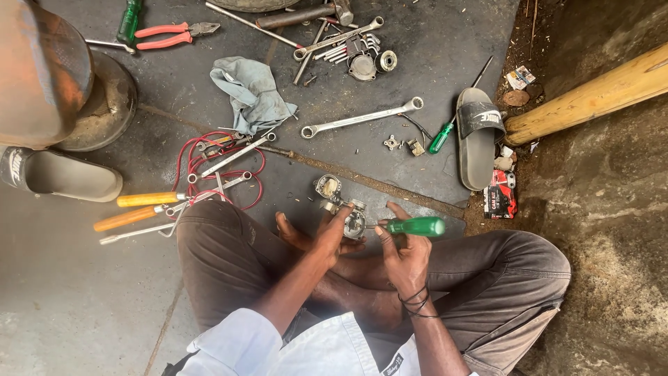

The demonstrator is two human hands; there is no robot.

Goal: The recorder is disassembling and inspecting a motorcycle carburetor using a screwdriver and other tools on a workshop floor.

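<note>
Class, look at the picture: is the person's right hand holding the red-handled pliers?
No: the right hand grips a green-handled screwdriver, while the pliers lie untouched on the mat.

Person sits cross-legged, both forearms angled inward over lap. Left hand (pixel 332 233) curled closed, fingers wrapped forward, wrist straight. Right hand (pixel 403 254) close beside it, fingers gripped shut, thumb up, dark bands on wrist. Hands nearly touching.
</note>
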